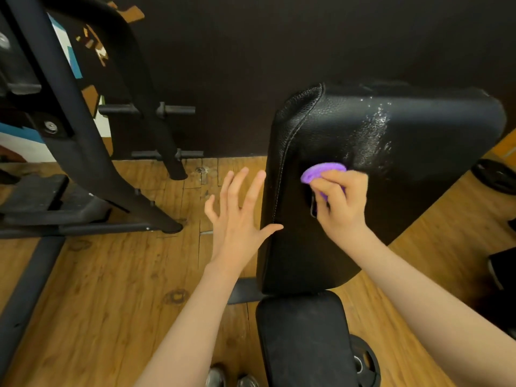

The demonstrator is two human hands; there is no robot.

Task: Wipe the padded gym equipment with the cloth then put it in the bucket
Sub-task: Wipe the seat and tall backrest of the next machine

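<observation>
On black back pad [377,169], right hand [342,203] gripping purple cloth [321,171]

Grained black leather-like backrest pad [391,152], glossy with a wet sheen at upper right; fuzzy purple cloth [318,171]; matt black metal frame [72,121]; knotty wood-plank floor [111,289].

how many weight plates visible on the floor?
2. One weight plate lies at the right edge, beside the back pad; the other weight plate sits at the bottom, partly hidden under the seat pad. More may be hidden behind the bench.
</observation>
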